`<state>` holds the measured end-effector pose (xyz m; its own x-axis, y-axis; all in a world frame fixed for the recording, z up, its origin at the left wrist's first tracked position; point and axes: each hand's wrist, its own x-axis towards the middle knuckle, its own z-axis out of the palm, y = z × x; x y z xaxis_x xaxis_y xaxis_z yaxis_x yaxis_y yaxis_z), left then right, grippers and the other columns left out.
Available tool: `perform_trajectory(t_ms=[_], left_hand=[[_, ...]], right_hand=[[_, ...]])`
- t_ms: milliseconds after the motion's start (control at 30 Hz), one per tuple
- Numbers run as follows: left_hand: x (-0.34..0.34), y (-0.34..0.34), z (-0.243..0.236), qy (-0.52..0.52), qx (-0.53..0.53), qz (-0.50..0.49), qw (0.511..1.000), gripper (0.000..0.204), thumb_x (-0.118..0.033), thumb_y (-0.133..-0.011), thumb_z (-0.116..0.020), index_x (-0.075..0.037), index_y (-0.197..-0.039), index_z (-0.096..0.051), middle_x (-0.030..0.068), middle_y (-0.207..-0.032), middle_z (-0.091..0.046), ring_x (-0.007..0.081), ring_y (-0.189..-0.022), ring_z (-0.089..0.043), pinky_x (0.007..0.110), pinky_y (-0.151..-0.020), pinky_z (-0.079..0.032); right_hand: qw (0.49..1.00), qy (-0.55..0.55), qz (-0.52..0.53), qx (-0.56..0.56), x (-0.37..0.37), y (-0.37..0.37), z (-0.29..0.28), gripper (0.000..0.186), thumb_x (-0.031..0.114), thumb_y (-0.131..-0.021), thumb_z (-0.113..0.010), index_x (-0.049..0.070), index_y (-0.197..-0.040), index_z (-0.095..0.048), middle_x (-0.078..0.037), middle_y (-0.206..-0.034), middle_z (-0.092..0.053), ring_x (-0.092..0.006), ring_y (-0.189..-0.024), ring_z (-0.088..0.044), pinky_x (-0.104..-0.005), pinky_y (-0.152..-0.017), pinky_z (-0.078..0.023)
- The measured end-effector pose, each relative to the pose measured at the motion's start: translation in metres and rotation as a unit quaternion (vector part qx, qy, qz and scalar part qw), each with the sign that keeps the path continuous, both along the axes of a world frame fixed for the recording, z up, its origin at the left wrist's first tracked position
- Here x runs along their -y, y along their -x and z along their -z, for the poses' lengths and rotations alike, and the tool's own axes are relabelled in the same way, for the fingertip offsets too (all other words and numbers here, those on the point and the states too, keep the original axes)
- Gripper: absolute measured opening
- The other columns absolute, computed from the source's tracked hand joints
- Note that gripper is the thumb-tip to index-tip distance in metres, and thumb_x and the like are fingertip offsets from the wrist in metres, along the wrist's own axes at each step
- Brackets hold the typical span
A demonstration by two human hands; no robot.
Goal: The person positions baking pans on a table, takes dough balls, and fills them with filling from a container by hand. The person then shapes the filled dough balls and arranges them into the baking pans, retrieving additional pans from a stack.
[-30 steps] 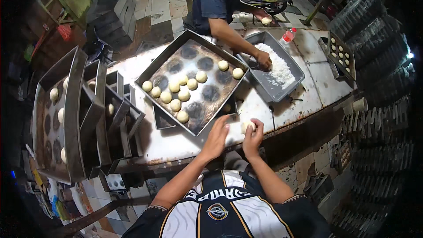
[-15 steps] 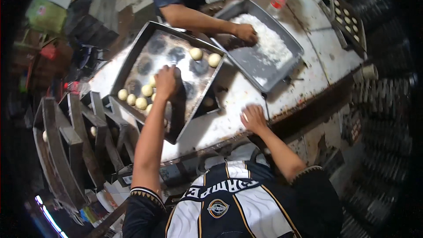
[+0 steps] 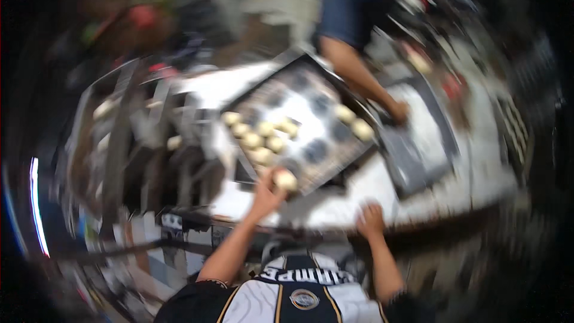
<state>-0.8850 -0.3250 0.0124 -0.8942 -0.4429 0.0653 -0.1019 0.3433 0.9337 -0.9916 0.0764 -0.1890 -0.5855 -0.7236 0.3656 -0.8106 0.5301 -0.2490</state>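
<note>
A square metal baking tray lies turned cornerwise on the white table. Round pale dough balls are clustered at its left side, and two more dough balls sit near its right corner. At the tray's near edge my left hand has its fingers around one dough ball. My right hand is by the table's front edge, holding nothing that I can see; blur hides how its fingers are set.
Another person's arm reaches into a grey tub of white flour at the right. Metal trays with dough balls stand upright at the left. A further tray lies at the far right. Motion blurs the whole view.
The view has swung, so the tray and tub appear shifted to the right. My left hand has come from the tray's middle back to its near edge, at a dough ball.
</note>
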Motion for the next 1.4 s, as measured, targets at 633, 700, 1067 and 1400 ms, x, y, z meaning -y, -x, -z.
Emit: perform_trajectory(t_ms=[633, 700, 1067, 1400], left_hand=[[0.101, -0.305, -0.032, -0.302, -0.082, 0.000, 0.950, 0.040, -0.010, -0.100, -0.076, -0.009, -0.136, -0.057, 0.0051, -0.112, -0.070, 0.0137, -0.095, -0.068, 0.028, -0.081, -0.057], [0.100, -0.320, -0.033, -0.430, -0.044, -0.004, 0.902, 0.036, -0.014, -0.104, -0.073, -0.008, -0.136, -0.056, 0.0046, -0.113, -0.070, 0.0140, -0.099, -0.068, 0.030, -0.085, -0.057], [0.124, -0.346, -0.030, -0.163, 0.086, -0.010, 0.983, 0.041, -0.027, -0.098, -0.081, -0.006, -0.130, -0.067, 0.0111, -0.121, -0.074, 0.0190, -0.112, -0.068, 0.035, -0.098, -0.055], [0.118, -0.241, -0.086, -0.247, -0.032, 0.051, 0.967, 0.035, -0.001, -0.095, -0.071, -0.006, -0.129, -0.064, 0.0080, -0.114, -0.071, 0.0165, -0.101, -0.069, 0.030, -0.087, -0.059]], right_hand=[[0.831, 0.350, -0.424, -0.090, 0.623, -0.137, -0.570, 0.036, 0.013, -0.079, -0.087, 0.003, -0.111, -0.074, -0.016, -0.114, -0.073, -0.0349, -0.103, -0.072, -0.0419, -0.090, -0.059], [0.823, 0.228, -0.514, -0.076, 0.701, -0.167, -0.561, 0.044, 0.016, -0.083, -0.085, 0.007, -0.125, -0.072, -0.017, -0.117, -0.074, -0.0346, -0.107, -0.073, -0.0437, -0.094, -0.060], [0.856, -0.226, -0.457, -0.079, 0.723, -0.179, -0.546, 0.082, -0.012, -0.090, -0.041, 0.019, -0.165, -0.044, -0.023, -0.160, -0.052, -0.0370, -0.145, -0.055, -0.0445, -0.124, -0.043], [0.822, 0.548, -0.154, 0.025, 0.427, -0.148, -0.450, 0.017, -0.011, -0.073, -0.052, 0.002, -0.076, -0.061, -0.009, -0.077, -0.064, -0.0236, -0.078, -0.059, -0.0344, -0.072, -0.045]])
